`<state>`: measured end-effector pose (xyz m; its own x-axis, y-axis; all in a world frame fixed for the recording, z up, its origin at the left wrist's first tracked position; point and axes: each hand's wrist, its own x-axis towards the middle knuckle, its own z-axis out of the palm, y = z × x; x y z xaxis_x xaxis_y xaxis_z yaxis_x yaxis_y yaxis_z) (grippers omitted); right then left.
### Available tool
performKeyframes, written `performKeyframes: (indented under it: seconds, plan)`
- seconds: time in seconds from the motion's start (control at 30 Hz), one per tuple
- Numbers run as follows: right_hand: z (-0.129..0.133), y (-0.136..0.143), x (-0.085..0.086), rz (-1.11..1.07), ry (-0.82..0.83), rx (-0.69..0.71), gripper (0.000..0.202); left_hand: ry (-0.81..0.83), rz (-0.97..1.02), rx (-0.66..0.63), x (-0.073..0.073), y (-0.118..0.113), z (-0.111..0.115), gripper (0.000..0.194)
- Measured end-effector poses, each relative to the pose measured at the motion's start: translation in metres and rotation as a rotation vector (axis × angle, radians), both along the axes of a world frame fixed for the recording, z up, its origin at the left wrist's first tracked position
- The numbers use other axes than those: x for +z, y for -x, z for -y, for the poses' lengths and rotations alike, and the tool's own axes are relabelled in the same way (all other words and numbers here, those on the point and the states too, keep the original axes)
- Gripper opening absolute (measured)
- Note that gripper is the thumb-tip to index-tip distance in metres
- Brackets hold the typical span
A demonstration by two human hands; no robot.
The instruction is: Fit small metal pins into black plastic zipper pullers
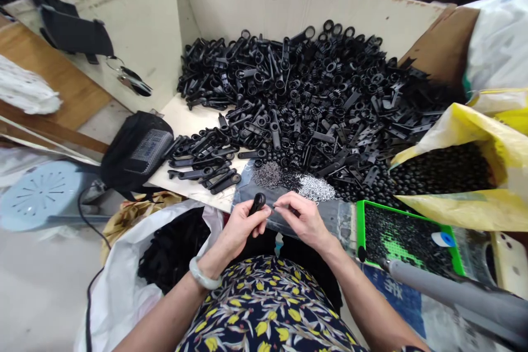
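My left hand (pixel 247 225) is closed around a black plastic part with a rounded end (pixel 258 202), which sticks up between thumb and fingers. Close beside it, my right hand (pixel 303 217) pinches its thumb and fingertips together near the left thumb; whatever is in that pinch is too small to name. Just beyond the hands lie a pile of small silvery pins (pixel 317 188) and a pile of small grey-brown pieces (pixel 267 175). Left of these, several long black parts with ring ends (pixel 210 170) rest on the pale board.
A large heap of black plastic parts (pixel 284 82) fills the walled table. On the right are a yellow bag (pixel 457 203) of black balls, a green tray (pixel 361 225) of tiny black pieces and a grey tube (pixel 437 280). A white sack (pixel 119 264) stands lower left.
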<state>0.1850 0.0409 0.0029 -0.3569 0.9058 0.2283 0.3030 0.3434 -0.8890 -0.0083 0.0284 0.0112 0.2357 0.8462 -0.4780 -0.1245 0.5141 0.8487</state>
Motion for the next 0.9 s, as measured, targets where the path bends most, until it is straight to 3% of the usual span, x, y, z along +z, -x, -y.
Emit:
performKeyframes:
  seconds: [0.43,0.9]
  plan:
    - [0.002,-0.003,0.001,0.125,-0.045,0.182,0.017,0.025,-0.049,-0.01,-0.005,0.005,0.01,0.032]
    - [0.016,0.009,-0.018,-0.054,0.279,-0.171,0.02,0.005,0.006,0.084,-0.005,-0.006,0.012,0.028]
